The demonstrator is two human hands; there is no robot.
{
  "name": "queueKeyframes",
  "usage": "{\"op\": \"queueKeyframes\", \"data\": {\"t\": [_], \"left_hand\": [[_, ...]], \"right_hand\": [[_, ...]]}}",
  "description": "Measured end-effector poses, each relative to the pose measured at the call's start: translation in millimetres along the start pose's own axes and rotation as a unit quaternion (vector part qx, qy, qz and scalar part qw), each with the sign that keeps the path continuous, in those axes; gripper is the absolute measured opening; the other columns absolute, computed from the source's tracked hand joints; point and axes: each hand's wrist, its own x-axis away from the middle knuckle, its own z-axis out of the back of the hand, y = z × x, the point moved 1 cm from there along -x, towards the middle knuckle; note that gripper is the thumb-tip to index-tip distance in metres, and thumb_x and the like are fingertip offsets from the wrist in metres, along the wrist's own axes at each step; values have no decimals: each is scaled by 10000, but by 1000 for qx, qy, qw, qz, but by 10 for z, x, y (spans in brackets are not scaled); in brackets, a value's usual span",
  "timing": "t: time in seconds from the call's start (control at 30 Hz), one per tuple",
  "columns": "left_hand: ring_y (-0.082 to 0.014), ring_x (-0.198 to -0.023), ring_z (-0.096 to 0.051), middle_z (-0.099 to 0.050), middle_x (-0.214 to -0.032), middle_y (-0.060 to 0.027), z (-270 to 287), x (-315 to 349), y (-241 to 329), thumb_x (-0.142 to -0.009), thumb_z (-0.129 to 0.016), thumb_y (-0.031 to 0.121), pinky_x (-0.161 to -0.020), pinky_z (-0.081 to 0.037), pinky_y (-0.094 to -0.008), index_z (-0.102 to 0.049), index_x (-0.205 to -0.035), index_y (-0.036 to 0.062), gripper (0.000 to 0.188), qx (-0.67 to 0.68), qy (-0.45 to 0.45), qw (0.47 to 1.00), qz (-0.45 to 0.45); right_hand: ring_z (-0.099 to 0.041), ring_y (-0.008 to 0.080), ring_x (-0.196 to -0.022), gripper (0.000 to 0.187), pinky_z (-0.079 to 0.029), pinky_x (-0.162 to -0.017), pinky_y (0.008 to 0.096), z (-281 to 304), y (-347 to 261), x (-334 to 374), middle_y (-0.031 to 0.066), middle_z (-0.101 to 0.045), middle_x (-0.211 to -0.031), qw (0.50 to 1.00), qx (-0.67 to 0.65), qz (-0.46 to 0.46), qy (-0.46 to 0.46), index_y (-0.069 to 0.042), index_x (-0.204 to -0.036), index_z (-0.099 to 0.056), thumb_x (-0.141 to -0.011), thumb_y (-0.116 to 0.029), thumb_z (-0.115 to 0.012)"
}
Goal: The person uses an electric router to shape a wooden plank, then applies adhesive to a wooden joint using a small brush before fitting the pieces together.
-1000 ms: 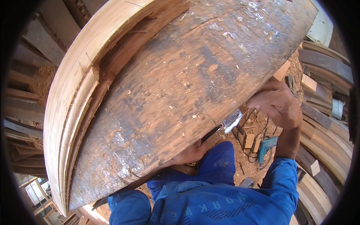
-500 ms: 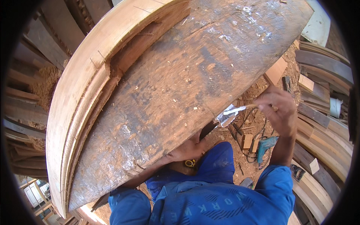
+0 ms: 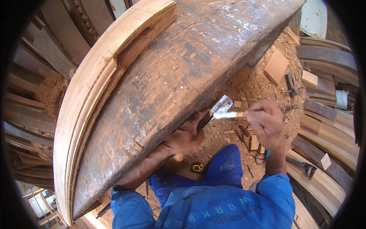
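Observation:
My right hand [image 3: 265, 123] grips a brush [image 3: 239, 114] by its light wooden handle. Thick white paste coats the brush's far end. That end touches or overlaps a white-smeared container [image 3: 224, 104], whose dark side runs back toward my left hand [image 3: 185, 140]. Beneath the near edge of the worktable [image 3: 164, 99], my left hand is closed around this container, with its fingers partly hidden. On the scarred brown tabletop lies a curved, built-up wooden piece [image 3: 85, 89] with a stepped inner edge and several thin nails sticking out.
Sawdust and offcuts cover the floor, with a wooden block [image 3: 276, 66], a clamp [image 3: 291, 84] and a tape measure [image 3: 196, 166] on it. Curved boards [image 3: 328, 141] are stacked at the right beside a white bucket [image 3: 342, 99]. More planks [image 3: 28, 110] line the left.
My right hand has come left and lower, bringing the brush to the container. The view has shifted, so more of the floor and my left forearm shows.

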Motion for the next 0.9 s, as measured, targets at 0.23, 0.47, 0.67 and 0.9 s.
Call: {"op": "queueKeyframes", "data": {"t": [0.23,0.47,0.67,0.9], "left_hand": [[-399,-1205,-520,-536,-1278,-276,271,-50,286,-844,-584,161,-1050,-399,-474,-373,-1488,93,681,-65,-88,991,82],[-366,-1168,-543,-558,-1269,-236,143,-45,260,-836,-575,164,-1042,-402,-461,-429,-1448,58,638,-71,-52,995,47],[-388,-1312,-480,-522,-1383,-256,100,-39,126,-872,-606,287,-1109,-363,-442,-447,-1439,52,634,-96,-41,993,62],[-387,-1244,-533,-541,-1351,-255,101,-18,117,-867,-621,300,-1071,-392,-456,-463,-1422,69,621,-122,-44,987,96]], "right_hand": [[-577,238,-750,80,-449,-650,360,48,-10,-13,93,-642,-852,999,-9,-7,34,-49,-879,-704,-806,-20,-686],[-631,265,-823,142,-497,-717,369,52,129,191,113,-655,-900,993,-36,-69,91,-61,-949,-700,-818,-7,-685],[-643,279,-784,117,-499,-683,387,-58,216,198,128,-652,-816,986,-28,-84,139,-46,-936,-687,-827,-8,-668],[-639,281,-765,81,-496,-684,370,-59,157,364,124,-647,-802,992,-27,-96,77,-41,-889,-685,-817,-7,-668]]}}
